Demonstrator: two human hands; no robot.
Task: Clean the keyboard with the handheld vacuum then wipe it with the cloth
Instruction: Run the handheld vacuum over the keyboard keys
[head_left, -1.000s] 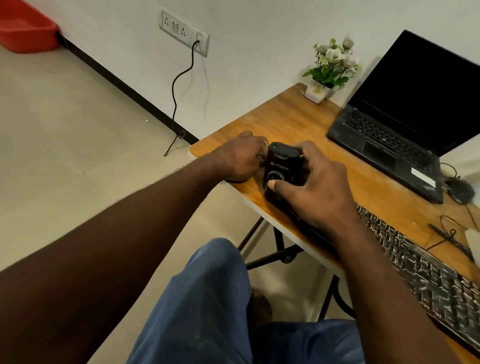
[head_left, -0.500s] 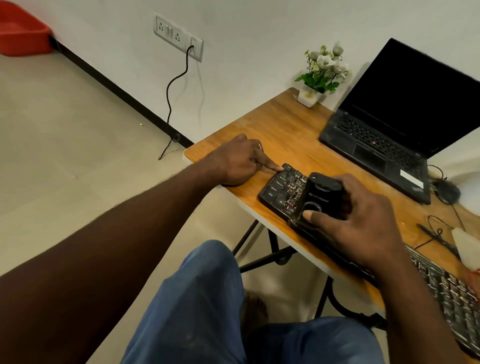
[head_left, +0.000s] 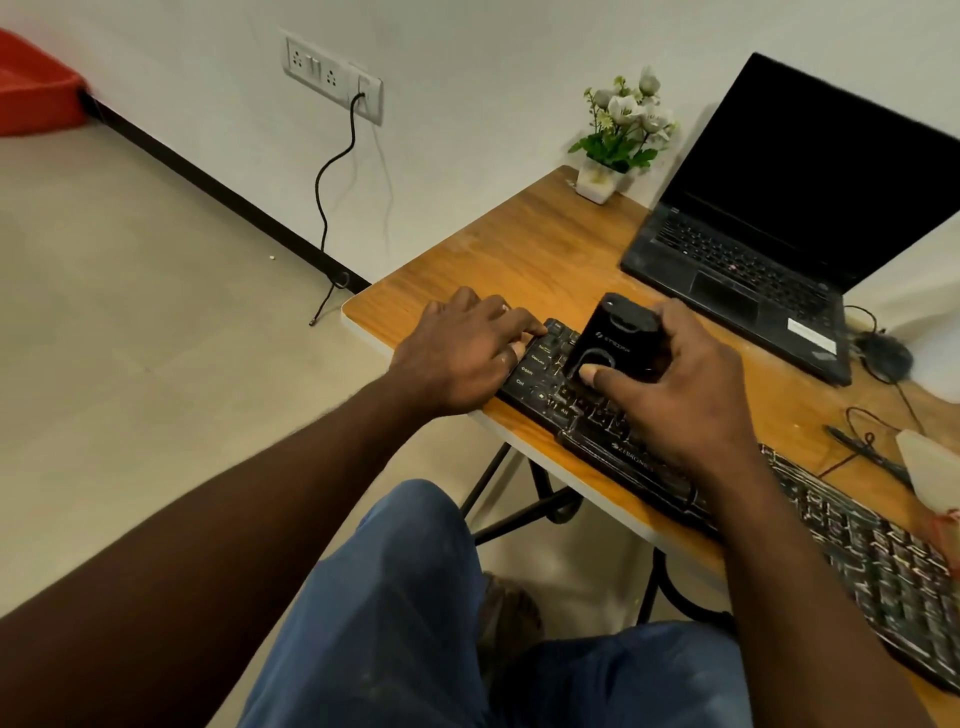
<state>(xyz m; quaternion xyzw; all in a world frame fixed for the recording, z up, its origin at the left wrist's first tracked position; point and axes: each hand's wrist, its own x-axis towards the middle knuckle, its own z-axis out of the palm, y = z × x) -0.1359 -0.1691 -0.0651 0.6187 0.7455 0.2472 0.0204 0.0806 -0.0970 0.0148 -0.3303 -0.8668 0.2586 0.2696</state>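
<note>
**Two risks at front edge**

Right hand (head_left: 685, 400) wraps vacuum (head_left: 618, 338), thumb on its button. The vacuum stands on keyboard's (head_left: 857, 545) left keys, near desk's (head_left: 519, 249) front-left corner. Left hand (head_left: 462, 358): fingers loosely bent, tips resting on the end keys. Keyboard runs along the front edge; a hard stroke could skid it off. Vacuum's rim could snag keycaps.

Single view, head-worn, wide-angle. Faces forward and down from a seated position, close above the table (head_left: 519, 249) near its left corner. Floor (head_left: 130, 312) at left, wall (head_left: 493, 62) ahead.
</note>
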